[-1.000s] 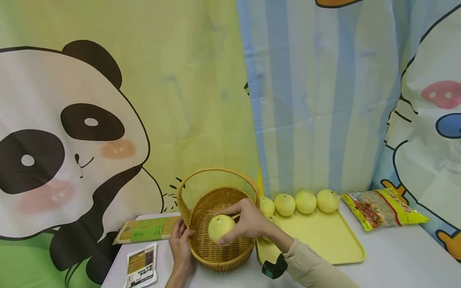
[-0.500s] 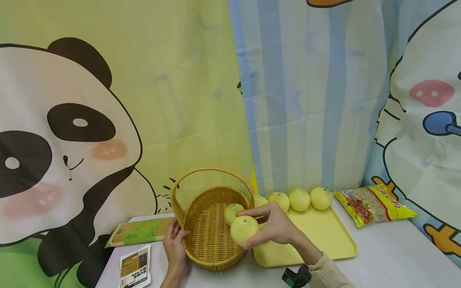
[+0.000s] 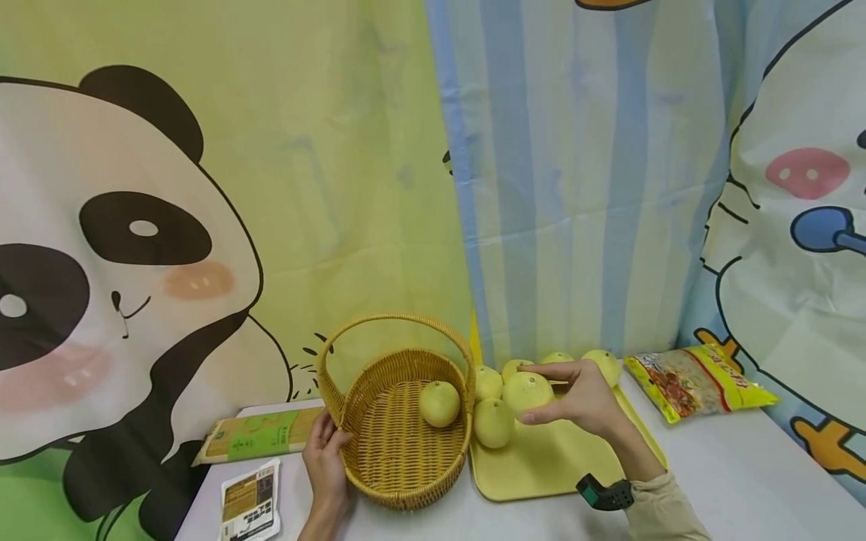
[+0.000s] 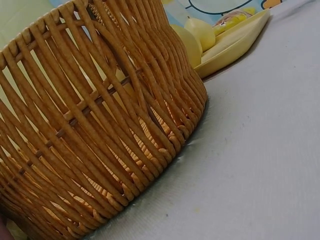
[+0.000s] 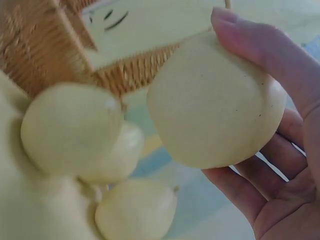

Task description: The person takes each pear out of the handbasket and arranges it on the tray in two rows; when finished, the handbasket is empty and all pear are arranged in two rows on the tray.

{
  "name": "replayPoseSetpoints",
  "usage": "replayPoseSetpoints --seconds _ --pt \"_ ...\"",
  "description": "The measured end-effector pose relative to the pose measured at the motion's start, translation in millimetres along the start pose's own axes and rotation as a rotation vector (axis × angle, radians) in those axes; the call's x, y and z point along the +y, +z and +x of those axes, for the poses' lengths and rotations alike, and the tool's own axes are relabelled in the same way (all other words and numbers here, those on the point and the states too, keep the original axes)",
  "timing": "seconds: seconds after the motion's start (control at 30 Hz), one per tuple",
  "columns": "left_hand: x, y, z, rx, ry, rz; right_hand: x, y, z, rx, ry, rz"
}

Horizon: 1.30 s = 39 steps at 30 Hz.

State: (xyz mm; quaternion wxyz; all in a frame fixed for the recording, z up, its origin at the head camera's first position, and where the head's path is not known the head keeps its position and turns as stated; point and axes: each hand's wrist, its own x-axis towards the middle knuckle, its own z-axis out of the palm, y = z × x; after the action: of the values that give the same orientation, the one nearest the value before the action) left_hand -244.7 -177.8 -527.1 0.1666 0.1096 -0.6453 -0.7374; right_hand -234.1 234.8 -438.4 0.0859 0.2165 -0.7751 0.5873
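Observation:
My left hand [image 3: 327,467] holds the left side of a round wicker basket [image 3: 409,488] with a tall handle; the left wrist view shows the basket's woven wall [image 4: 95,115] up close. One pale yellow pear [image 3: 440,404] lies inside, toward the right wall. Over the yellow tray [image 3: 541,469], my right hand [image 3: 585,398] pinches another pear [image 3: 527,394] between thumb and fingers. This held pear [image 5: 215,105] looks raised above the others in the right wrist view. Several pears, one of them a pear [image 3: 494,423] near the basket, sit along the tray's left and back edges.
On the left lie a flat pack with a green label [image 3: 264,436] and a white and brown pouch [image 3: 250,500]. A yellow and red food bag [image 3: 700,382] rests right of the tray. Printed curtains [image 3: 379,188] hang behind the white table [image 3: 737,481].
My right hand has moved right with its pear, from over the basket to over the tray. The pear inside the basket has come into sight. My left hand stays on the basket.

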Motion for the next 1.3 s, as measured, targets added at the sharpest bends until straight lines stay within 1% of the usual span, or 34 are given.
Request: replayPoseSetpoints --seconds 0.1,0.3,0.4,0.53,0.67,0.83,1.0,1.3 --pt "-0.3 0.3 -0.3 0.007 0.003 -0.007 9 -6 -1.2 0.037 0.052 -0.041" --pt "-0.8 1.0 -0.9 0.015 0.011 -0.011 31 -8 -5.0 0.087 0.145 -0.183" --pt "-0.9 2.1 -1.4 0.015 0.012 -0.011 41 -9 -6.8 0.097 0.171 -0.247" --pt "-0.9 3.3 -1.7 0.007 0.019 -0.021 52 -10 -8.6 0.112 0.189 -0.290" --pt "-0.9 3.3 -2.0 0.007 0.019 -0.015 65 -9 -11.0 0.141 0.194 -0.309" --pt "-0.4 1.5 -2.6 0.008 0.004 0.006 78 -1 -15.1 0.180 0.184 -0.346" --pt "-0.2 0.9 -1.7 -0.002 0.003 0.002 78 2 -16.4 0.187 0.172 -0.339" --pt "0.4 1.7 -0.9 -0.003 0.019 -0.004 77 -1 -17.3 0.188 0.186 -0.302"
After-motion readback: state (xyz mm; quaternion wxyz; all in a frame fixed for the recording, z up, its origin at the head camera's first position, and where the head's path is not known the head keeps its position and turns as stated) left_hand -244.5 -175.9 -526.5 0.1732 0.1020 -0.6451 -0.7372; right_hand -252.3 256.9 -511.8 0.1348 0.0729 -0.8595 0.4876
